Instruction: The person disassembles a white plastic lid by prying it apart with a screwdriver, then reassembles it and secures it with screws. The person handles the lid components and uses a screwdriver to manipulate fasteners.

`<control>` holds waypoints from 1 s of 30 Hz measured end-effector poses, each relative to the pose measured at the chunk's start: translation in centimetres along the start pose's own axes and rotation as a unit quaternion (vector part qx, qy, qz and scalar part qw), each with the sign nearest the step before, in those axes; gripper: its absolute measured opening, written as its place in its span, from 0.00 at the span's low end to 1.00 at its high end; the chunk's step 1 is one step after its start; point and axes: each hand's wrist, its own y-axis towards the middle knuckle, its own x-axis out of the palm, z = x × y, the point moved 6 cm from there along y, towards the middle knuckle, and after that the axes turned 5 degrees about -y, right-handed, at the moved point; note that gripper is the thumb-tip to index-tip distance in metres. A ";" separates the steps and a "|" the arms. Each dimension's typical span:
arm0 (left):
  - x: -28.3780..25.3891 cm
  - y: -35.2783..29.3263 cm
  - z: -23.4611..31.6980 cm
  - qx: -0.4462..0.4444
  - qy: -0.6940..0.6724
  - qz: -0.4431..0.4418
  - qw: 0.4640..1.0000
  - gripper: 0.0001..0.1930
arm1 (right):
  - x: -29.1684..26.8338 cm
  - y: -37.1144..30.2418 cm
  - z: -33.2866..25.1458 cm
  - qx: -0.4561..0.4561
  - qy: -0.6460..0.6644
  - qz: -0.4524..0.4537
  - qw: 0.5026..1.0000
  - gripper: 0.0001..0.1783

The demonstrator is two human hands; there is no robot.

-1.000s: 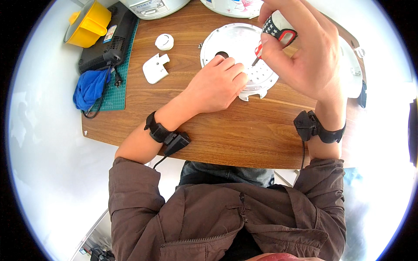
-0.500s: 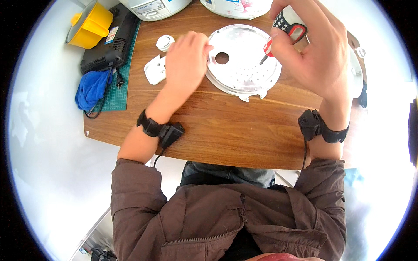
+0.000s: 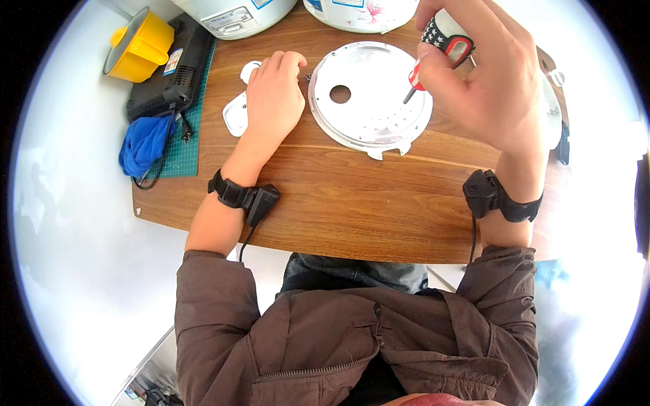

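A screwdriver (image 3: 435,35) with a black, red and white star-patterned handle is gripped in my right hand (image 3: 491,84). Its dark tip points down over the right part of a round silver metal plate (image 3: 369,71); whether it touches cannot be told. The plate has one large round hole, many small holes and tabs on its near edge. My left hand (image 3: 276,98) is just left of the plate, fingers curled and pinched, with a small dark bit beside the fingertips. Partly behind that hand are a white plastic piece (image 3: 234,116) and a small white round part (image 3: 249,72).
Two white rounded appliances (image 3: 233,17) stand at the back. On the left, a black device (image 3: 156,84), a yellow pot (image 3: 139,49) and a blue cloth (image 3: 143,143) occupy a green mat (image 3: 189,152). Beyond my right wrist, a pale round object (image 3: 552,111) is partly hidden.
My left hand has shifted left, away from the plate's rim, and now covers more of the small white parts. My right hand keeps the screwdriver in nearly the same place.
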 end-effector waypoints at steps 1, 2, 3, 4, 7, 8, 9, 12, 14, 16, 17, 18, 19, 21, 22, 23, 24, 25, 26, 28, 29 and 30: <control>-0.2 0.1 0.4 0.008 -0.050 0.015 0.999 0.03 | -0.2 0.0 0.1 0.004 0.003 -0.003 1.000 0.28; -0.5 0.2 0.9 0.015 -0.101 0.029 0.994 0.03 | -0.2 -0.1 0.2 0.002 0.000 -0.002 1.000 0.28; -0.6 0.1 1.8 0.029 -0.132 0.019 0.991 0.04 | -0.3 -0.1 0.2 0.001 -0.003 -0.002 1.000 0.27; -0.6 0.0 3.2 0.045 -0.163 0.008 0.986 0.05 | -0.4 -0.1 0.2 -0.007 -0.014 0.002 1.000 0.27; 0.1 -0.8 5.9 0.108 -0.231 -0.050 0.965 0.06 | -0.8 0.1 -0.5 0.003 -0.015 -0.022 1.000 0.24; 0.4 -1.0 6.7 0.135 -0.252 -0.074 0.956 0.06 | -0.8 0.0 -0.5 0.006 -0.013 -0.028 0.999 0.22; 0.7 -1.1 7.2 0.136 -0.262 -0.095 0.951 0.07 | -0.8 -0.1 -0.5 0.010 -0.011 -0.035 0.999 0.21; 0.5 -1.7 7.7 0.175 -0.287 -0.133 0.933 0.12 | 0.4 -0.2 0.2 0.026 0.010 -0.057 0.998 0.17; 1.1 -1.8 8.2 0.209 -0.277 -0.169 0.922 0.14 | 0.4 -0.3 0.7 0.078 -0.013 -0.109 0.991 0.15; 1.5 -2.0 8.2 0.224 -0.261 -0.182 0.921 0.14 | 0.4 -0.4 0.8 0.093 -0.037 -0.134 0.986 0.14; 1.7 -2.0 8.1 0.221 -0.250 -0.178 0.926 0.14 | 0.5 -0.5 0.8 0.093 -0.036 -0.137 0.986 0.14; 1.8 -2.0 8.0 0.218 -0.240 -0.174 0.930 0.14 | 0.5 -0.6 0.9 0.094 -0.036 -0.139 0.985 0.14; 1.7 -2.1 7.7 0.203 -0.230 -0.169 0.937 0.13 | 0.9 -0.6 1.0 0.094 -0.017 -0.138 0.986 0.14; 1.5 -2.3 6.9 0.172 -0.210 -0.158 0.949 0.12 | 1.5 -0.7 0.9 0.087 0.008 -0.135 0.987 0.14; 1.7 -2.0 7.0 0.170 -0.216 -0.160 0.948 0.12 | 1.3 -0.7 0.8 0.087 0.002 -0.134 0.987 0.14; 1.9 -1.8 7.2 0.169 -0.221 -0.162 0.947 0.12 | 1.1 -0.7 0.9 0.087 -0.006 -0.132 0.987 0.14; 2.1 -1.6 7.4 0.167 -0.227 -0.165 0.945 0.12 | 0.9 -0.7 0.9 0.087 -0.014 -0.130 0.988 0.14; 2.0 -1.7 7.3 0.161 -0.224 -0.165 0.947 0.11 | 1.0 -0.7 0.9 0.080 -0.013 -0.125 0.989 0.14; 1.9 -1.9 7.2 0.156 -0.221 -0.164 0.949 0.11 | 1.2 -0.7 1.0 0.076 -0.008 -0.120 0.990 0.14; 1.8 -2.0 7.1 0.151 -0.215 -0.166 0.950 0.11 | 1.4 -0.8 1.2 0.074 0.000 -0.114 0.991 0.13; 1.8 -2.0 7.1 0.151 -0.212 -0.168 0.951 0.11 | 1.4 -0.8 1.2 0.072 0.002 -0.114 0.991 0.13; 1.9 -2.0 7.1 0.152 -0.209 -0.170 0.951 0.11 | 1.4 -0.7 1.2 0.069 0.004 -0.114 0.991 0.13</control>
